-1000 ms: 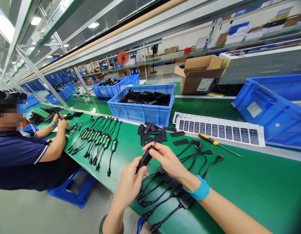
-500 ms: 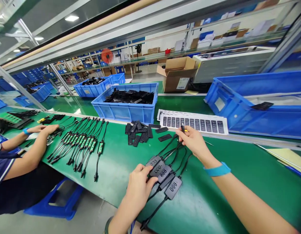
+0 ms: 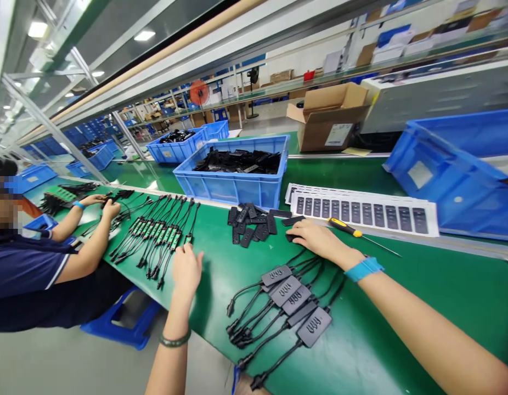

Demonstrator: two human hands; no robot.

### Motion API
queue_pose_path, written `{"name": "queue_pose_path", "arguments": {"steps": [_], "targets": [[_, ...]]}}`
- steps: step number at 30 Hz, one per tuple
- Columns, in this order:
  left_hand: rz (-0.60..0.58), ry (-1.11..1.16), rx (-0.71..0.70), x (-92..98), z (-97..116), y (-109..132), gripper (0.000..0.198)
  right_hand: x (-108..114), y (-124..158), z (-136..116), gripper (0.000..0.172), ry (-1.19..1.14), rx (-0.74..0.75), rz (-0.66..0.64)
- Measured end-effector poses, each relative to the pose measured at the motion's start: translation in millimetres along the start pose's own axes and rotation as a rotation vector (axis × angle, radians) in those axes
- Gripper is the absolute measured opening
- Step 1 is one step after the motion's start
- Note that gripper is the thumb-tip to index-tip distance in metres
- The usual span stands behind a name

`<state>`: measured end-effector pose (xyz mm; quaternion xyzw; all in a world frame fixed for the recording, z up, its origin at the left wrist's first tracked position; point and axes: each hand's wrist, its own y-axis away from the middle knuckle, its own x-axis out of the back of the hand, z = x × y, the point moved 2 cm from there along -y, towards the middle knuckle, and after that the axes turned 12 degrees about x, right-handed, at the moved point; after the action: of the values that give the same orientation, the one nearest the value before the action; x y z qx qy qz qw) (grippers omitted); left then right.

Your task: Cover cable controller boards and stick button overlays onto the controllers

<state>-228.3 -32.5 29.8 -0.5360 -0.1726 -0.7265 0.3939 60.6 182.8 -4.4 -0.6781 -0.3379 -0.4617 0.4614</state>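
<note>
Open-flapped cardboard carton [image 3: 315, 133] noted beyond the counter's near section, white label on its front; yellowish sheet [image 3: 357, 151] lies just beside it. Grey metal cabinet [image 3: 447, 96] stands to the right of the carton. Blue plastic crate [image 3: 439, 189] at far right bears a pale label. Co-worker [image 3: 27, 280] at left wears a dark short-sleeved shirt; blue stool [image 3: 128, 328] below. Background: red round fan [image 3: 199, 93], black pedestal fan [image 3: 253, 75], lit ceiling lamp [image 3: 144, 35] overhead.

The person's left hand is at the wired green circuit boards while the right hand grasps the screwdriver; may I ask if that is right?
Not quite: the head view shows the right hand at a flat black cover, with the screwdriver lying beyond it, ungrasped. The left hand is indeed at the circuit boards.
</note>
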Motion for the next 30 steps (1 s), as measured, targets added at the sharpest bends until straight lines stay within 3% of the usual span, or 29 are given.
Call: {"name": "queue_pose_path", "arguments": {"steps": [4, 8, 11, 16, 23, 30], "targets": [[0.034, 0.130, 0.154, -4.9, -28.9, -31.0, 0.033, -2.1, -8.9, -11.2, 0.019, -0.069, 0.066, 0.065], [-0.071, 0.386, 0.207, -11.6, -31.8, -35.3, 0.030, 8.4, -15.4, -41.7, 0.033, -0.171, -0.029, 0.242], [-0.220, 0.627, 0.241, -12.0, -21.0, -21.7, 0.039, 24.9, -19.7, -69.8, 0.034, -0.449, -0.166, 0.386], [-0.451, 0.982, 0.231, 2.6, 10.9, 25.0, 0.048, 53.4, -26.5, -111.2, 0.020, -0.872, -0.279, 0.592], [-0.800, 1.338, 0.180, 24.1, 52.3, 78.3, 0.051, 53.0, -36.6, -144.0, 0.023, -1.238, -0.237, 0.547], [-0.936, 1.292, 0.134, 28.8, 61.3, 96.5, 0.052, 46.4, -39.0, -157.2, 0.023, -1.320, -0.209, 0.450]]}}
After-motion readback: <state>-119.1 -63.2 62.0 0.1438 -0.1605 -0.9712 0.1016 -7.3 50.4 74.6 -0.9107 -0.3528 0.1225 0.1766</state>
